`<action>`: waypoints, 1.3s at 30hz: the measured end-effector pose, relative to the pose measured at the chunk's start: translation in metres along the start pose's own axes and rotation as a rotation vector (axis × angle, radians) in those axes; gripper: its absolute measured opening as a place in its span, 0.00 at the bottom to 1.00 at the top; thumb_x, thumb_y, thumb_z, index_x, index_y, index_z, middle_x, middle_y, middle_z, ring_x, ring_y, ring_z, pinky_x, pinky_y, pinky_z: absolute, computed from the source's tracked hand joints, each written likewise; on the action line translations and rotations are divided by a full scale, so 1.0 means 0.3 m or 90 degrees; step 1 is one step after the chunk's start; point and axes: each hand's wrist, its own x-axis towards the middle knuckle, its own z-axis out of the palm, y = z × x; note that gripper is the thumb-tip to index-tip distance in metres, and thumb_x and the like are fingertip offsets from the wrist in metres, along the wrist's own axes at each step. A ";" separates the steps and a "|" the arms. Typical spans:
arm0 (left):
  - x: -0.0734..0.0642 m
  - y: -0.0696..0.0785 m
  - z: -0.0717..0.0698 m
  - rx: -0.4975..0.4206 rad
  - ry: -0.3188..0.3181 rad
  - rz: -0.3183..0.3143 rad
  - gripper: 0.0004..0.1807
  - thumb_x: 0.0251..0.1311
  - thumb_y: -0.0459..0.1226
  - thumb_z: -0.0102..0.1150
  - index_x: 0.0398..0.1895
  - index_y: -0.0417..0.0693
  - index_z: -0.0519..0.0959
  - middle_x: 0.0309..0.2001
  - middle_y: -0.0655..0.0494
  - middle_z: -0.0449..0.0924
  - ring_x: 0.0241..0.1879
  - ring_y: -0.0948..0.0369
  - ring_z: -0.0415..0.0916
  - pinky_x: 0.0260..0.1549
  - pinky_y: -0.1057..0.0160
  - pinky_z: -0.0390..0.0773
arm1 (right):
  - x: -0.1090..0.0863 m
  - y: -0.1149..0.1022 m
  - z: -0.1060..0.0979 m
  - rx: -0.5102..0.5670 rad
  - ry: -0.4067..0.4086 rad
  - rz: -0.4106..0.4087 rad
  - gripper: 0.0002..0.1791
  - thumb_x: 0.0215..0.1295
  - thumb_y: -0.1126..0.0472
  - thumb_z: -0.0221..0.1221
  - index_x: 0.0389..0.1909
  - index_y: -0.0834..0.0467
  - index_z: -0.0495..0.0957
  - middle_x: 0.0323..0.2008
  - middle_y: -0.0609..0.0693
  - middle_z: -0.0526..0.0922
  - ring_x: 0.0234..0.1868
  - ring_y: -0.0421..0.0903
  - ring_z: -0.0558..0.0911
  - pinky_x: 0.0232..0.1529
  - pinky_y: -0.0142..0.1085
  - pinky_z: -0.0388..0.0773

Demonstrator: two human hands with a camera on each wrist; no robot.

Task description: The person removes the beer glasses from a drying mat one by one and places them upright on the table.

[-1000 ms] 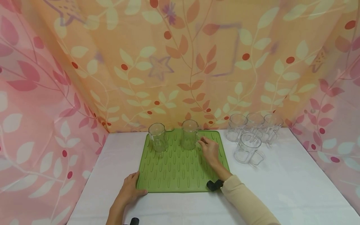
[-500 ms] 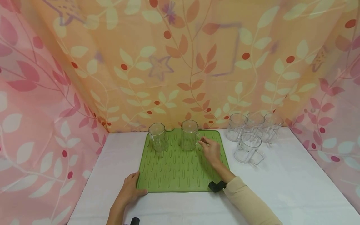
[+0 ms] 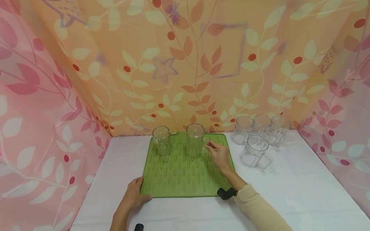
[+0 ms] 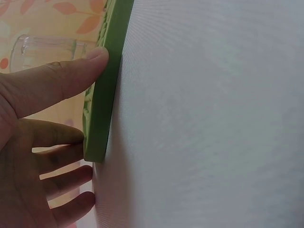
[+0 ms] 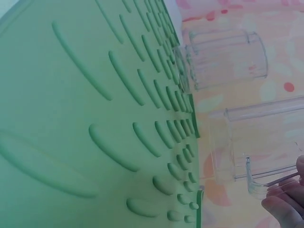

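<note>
A green ridged mat [image 3: 176, 179] lies on the white table. My left hand [image 3: 133, 194] rests at its near left corner; in the left wrist view the thumb [image 4: 97, 59] touches the front edge and the index finger [image 4: 71, 133] the side. My right hand [image 3: 219, 155] pinches the handle of a clear glass mug [image 3: 195, 139] over the mat's far half. In the right wrist view a gap shows between the base of this mug [image 5: 266, 137] and the mat [image 5: 95, 156]. Another clear glass mug [image 3: 162, 141] stands on the mat's far left part.
Several clear glass mugs stand close together on the table's far right, the nearest mug [image 3: 254, 152] in front of the others. A patterned fabric wall [image 3: 179, 89] rises behind the table [image 3: 289, 192], with pink fabric on both sides. Black camera mounts [image 3: 226, 193] sit at the wrists.
The held mug has shifted very slightly toward me, and my right hand and forearm have moved a little right and nearer. My left hand and the other mugs stay in place.
</note>
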 end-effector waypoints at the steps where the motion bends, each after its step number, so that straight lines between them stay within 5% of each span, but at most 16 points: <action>1: 0.000 0.000 0.000 0.000 0.000 -0.001 0.53 0.44 0.39 0.76 0.71 0.28 0.57 0.68 0.31 0.60 0.69 0.34 0.54 0.66 0.35 0.61 | 0.000 -0.001 -0.003 0.001 0.001 -0.004 0.10 0.54 0.68 0.69 0.38 0.66 0.86 0.32 0.59 0.89 0.32 0.53 0.88 0.29 0.38 0.85; 7: 0.000 0.002 -0.002 0.004 -0.002 0.004 0.54 0.44 0.40 0.76 0.71 0.28 0.57 0.68 0.31 0.61 0.68 0.34 0.55 0.66 0.35 0.61 | 0.000 -0.013 -0.022 0.013 0.000 -0.007 0.09 0.53 0.69 0.69 0.37 0.67 0.87 0.31 0.59 0.89 0.31 0.54 0.88 0.26 0.24 0.78; 13: -0.001 0.002 -0.003 0.008 0.000 0.008 0.54 0.44 0.40 0.76 0.71 0.28 0.57 0.68 0.31 0.61 0.68 0.33 0.54 0.66 0.35 0.61 | -0.001 -0.031 -0.040 0.023 -0.015 0.008 0.10 0.54 0.69 0.69 0.37 0.67 0.87 0.33 0.59 0.89 0.33 0.54 0.88 0.22 0.22 0.74; 20: 0.000 0.002 -0.004 0.007 -0.001 0.008 0.54 0.44 0.40 0.76 0.71 0.28 0.57 0.68 0.30 0.60 0.68 0.33 0.54 0.65 0.35 0.62 | -0.002 -0.044 -0.058 0.029 -0.020 -0.004 0.08 0.54 0.69 0.68 0.36 0.67 0.86 0.31 0.59 0.89 0.33 0.53 0.89 0.32 0.13 0.74; 28: -0.002 0.006 -0.007 0.007 -0.002 0.005 0.53 0.44 0.40 0.76 0.71 0.28 0.57 0.68 0.30 0.60 0.68 0.34 0.55 0.65 0.35 0.62 | -0.009 -0.065 -0.086 0.013 -0.023 -0.005 0.09 0.54 0.68 0.69 0.37 0.67 0.86 0.31 0.57 0.89 0.33 0.51 0.89 0.33 0.16 0.77; 39: -0.003 0.005 -0.007 0.004 -0.005 0.001 0.54 0.44 0.40 0.76 0.71 0.28 0.57 0.68 0.30 0.60 0.68 0.33 0.54 0.65 0.34 0.61 | -0.033 -0.083 -0.126 0.015 -0.032 -0.022 0.09 0.53 0.70 0.69 0.36 0.66 0.86 0.31 0.58 0.89 0.32 0.54 0.88 0.20 0.20 0.72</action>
